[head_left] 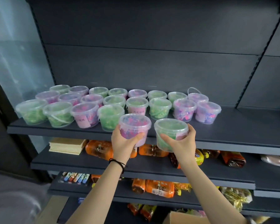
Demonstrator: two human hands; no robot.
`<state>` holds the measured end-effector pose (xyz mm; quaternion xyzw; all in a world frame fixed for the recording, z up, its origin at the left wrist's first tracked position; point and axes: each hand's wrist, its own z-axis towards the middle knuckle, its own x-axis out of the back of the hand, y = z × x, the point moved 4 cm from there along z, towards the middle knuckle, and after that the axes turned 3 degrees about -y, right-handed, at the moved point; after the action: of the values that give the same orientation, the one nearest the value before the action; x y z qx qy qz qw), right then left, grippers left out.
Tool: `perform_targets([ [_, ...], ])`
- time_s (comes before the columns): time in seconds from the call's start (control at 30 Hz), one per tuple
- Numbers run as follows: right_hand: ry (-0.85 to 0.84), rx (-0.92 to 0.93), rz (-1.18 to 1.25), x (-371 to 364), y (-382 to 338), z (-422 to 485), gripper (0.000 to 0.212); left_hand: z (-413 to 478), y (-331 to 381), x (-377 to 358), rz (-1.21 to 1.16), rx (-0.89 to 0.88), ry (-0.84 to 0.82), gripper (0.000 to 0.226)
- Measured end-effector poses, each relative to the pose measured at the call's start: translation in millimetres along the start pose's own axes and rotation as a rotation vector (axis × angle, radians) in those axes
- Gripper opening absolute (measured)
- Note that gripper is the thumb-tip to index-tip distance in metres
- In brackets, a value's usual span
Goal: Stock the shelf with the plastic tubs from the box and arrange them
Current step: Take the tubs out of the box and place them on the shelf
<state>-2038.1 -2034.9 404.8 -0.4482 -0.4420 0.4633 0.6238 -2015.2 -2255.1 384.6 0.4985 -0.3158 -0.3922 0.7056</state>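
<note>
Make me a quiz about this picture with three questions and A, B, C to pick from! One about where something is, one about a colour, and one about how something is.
1. Where do the orange bottles lie?
A) in a basket B) on the lower shelf C) on the floor

2. What colour fills the tub in the right hand?
A) yellow B) black C) green

3. How is the other tub, in the left hand?
A) upright, lid on B) upright, lid off C) upside down

Answers:
1 B, they lie on the level just under the shelved tubs.
2 C, green shows through its clear wall.
3 A, its clear lid sits on top.
</note>
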Motion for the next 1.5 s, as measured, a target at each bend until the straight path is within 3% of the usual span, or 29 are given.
perform_targets([
  [0.13,0.002,0.003,-0.003,-12,13,17,0.104,15,-18,-8,-0.009,0.003,0.035,0.071],
  [0.3,-0.001,0.046,0.01,-21,17,33,0.106,27,-32,-16,0.003,-0.017,0.058,0.094],
  [0.47,-0.012,0.06,0.033,-34,19,54,0.109,46,-32,-27,0.09,-0.049,0.053,0.086],
  [0.63,-0.008,0.031,0.032,-41,31,71,0.107,57,-34,-38,0.183,-0.037,0.106,0.092],
  [0.83,-0.023,0.056,-0.031,-53,36,86,0.108,65,-38,-39,0.122,-0.015,0.176,0.08],
  [1.03,-0.056,0.044,-0.121,-49,35,83,0.113,61,-38,-37,0.14,0.005,0.139,0.074],
  [1.17,-0.063,0.048,-0.212,-30,36,60,0.109,32,-32,-27,0.139,0.034,0.173,0.082],
  [1.37,0.062,-0.006,-0.217,13,47,-5,0.08,-17,-25,-16,0.157,0.02,0.025,0.044],
  [1.5,0.092,-0.038,-0.2,49,50,-41,0.073,-54,-18,-26,0.196,-0.014,-0.107,0.035],
])
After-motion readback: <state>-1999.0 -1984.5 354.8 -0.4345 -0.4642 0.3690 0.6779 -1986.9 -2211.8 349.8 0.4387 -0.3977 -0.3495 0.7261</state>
